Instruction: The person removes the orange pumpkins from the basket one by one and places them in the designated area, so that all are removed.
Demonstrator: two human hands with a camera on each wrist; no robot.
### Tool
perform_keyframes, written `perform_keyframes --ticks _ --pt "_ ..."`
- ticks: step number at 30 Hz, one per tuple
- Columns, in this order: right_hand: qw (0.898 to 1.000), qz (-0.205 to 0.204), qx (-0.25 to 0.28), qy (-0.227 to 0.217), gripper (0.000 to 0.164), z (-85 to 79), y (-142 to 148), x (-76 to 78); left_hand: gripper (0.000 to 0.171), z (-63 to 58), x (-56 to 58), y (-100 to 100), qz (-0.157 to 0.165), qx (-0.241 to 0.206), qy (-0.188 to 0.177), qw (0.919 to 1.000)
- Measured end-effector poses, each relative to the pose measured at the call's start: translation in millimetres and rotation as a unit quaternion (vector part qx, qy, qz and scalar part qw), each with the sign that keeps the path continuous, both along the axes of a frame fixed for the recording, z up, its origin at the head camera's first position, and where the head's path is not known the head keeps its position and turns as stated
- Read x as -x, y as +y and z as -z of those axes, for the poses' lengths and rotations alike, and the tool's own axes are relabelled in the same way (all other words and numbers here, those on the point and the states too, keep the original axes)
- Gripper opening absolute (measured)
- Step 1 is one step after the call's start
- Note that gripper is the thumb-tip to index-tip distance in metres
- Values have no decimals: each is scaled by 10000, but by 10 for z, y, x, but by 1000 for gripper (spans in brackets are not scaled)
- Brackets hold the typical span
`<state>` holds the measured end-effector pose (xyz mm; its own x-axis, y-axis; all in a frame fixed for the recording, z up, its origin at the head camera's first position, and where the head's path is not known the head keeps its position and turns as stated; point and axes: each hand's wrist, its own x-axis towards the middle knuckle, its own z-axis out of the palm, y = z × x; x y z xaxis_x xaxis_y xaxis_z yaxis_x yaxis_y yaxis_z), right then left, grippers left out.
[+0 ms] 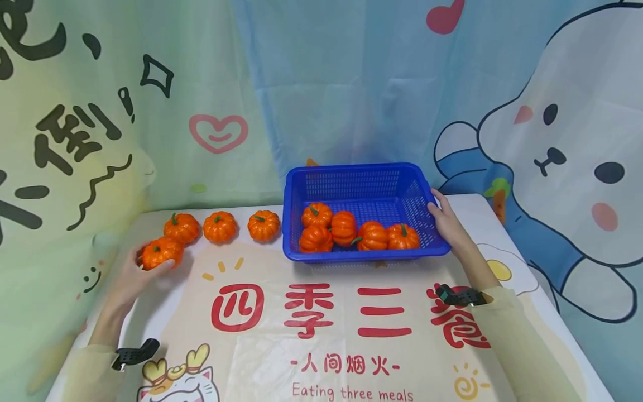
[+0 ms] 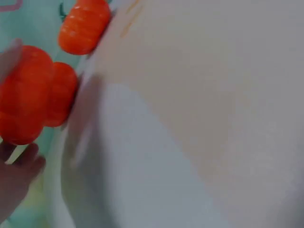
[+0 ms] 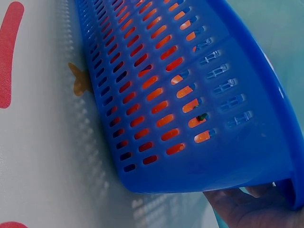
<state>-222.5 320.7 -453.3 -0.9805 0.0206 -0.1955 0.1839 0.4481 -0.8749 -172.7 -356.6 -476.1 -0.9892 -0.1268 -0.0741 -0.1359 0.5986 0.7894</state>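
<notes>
My left hand (image 1: 133, 273) holds a small orange toy pumpkin (image 1: 159, 253) between thumb and fingers at the table's left side. In the left wrist view that pumpkin (image 2: 26, 97) hides part of another pumpkin (image 2: 61, 94) behind it. Three more pumpkins, the nearest one (image 1: 182, 229) among them, stand in a row along the back edge. My right hand (image 1: 447, 220) grips the right end of a blue plastic basket (image 1: 366, 256). Several pumpkins (image 1: 372, 237) lie along the front of the basket. From the right wrist, fingers (image 3: 256, 206) show under the basket's rim, partly hidden.
A printed cloth (image 1: 321, 301) with large red characters covers the white table. Close behind the basket hangs a patterned curtain (image 1: 341, 111), which also runs down the left side. Each wrist wears a black strap (image 1: 135, 354).
</notes>
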Motion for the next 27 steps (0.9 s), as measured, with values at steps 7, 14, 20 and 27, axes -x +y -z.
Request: perform_keyframes --ticks 7,14,20,27 --pt "10000 11 6 20 62 -22 23 27 94 54 32 61 537 825 -162 9950" --pt "10000 14 -3 52 62 -32 31 46 93 24 53 58 682 984 -241 9925" --pt "10000 -7 56 77 61 -6 13 21 93 84 5 55 695 878 -229 9934" --pt "10000 1 28 65 60 21 -1 22 98 143 -35 88 647 1084 121 9919"
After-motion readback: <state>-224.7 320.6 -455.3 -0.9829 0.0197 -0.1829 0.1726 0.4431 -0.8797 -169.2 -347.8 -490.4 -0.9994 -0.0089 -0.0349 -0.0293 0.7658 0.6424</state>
